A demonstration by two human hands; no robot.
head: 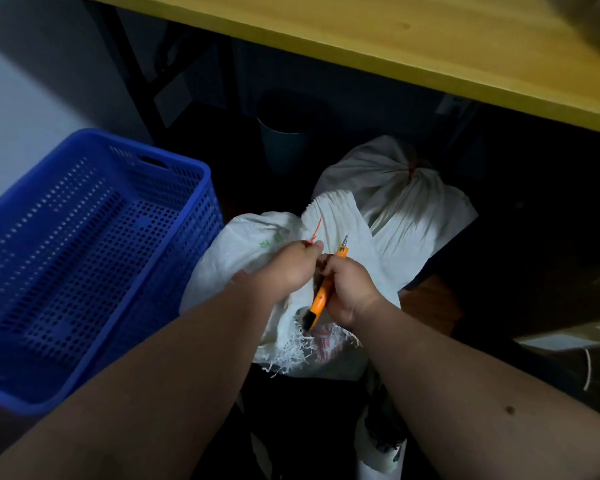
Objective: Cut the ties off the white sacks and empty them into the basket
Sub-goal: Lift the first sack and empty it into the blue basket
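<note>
Left grip (pixel 291 268) pinched red tie (pixel 314 230), taut for cutting | right grip (pixel 347 289) clasped orange cutter (pixel 321 296), blade up | basket (pixel 194 168) left of near sack (pixel 229 265), ready.

Basket (pixel 84 237): blue perforated plastic, slightly glossy. Sacks (pixel 413 209): white woven cloth-like fabric, matt, frayed at one edge. Worktop (pixel 395 39): yellow wood, smooth. Cutter (pixel 321 296): orange plastic.

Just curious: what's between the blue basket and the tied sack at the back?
In the head view, the near sack, held by both hands, lies between basket and tied sack.
</note>
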